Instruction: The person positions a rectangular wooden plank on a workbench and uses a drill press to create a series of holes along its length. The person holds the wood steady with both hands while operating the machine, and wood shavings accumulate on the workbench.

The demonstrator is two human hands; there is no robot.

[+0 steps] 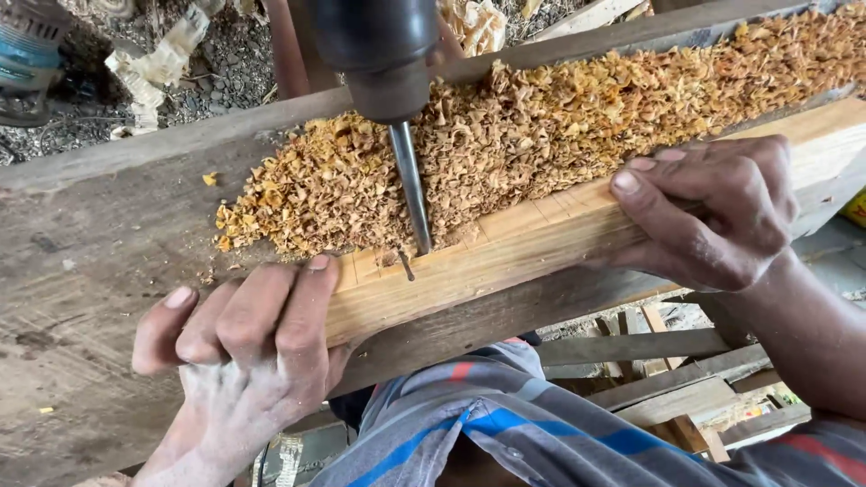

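A pale wooden beam (505, 257) lies slanted across a grey workbench (99, 234). My left hand (248, 347) grips its near end, fingers curled over the top edge. Further along, my right hand (713, 212) clasps the beam, thumb on top. A dark drilling machine head (383, 50) hangs above, its steel bit (411, 185) pointing down into the beam's top face between my hands. A small dark slot (407, 264) shows beside the bit. Orange-brown wood chips (541, 126) are heaped along the far side of the beam.
Gravel and torn scraps (171, 59) lie beyond the bench. A blue-grey object (27, 54) sits at the top left. Wooden slats (667, 361) show below the bench. My striped shirt (505, 433) fills the bottom of the view.
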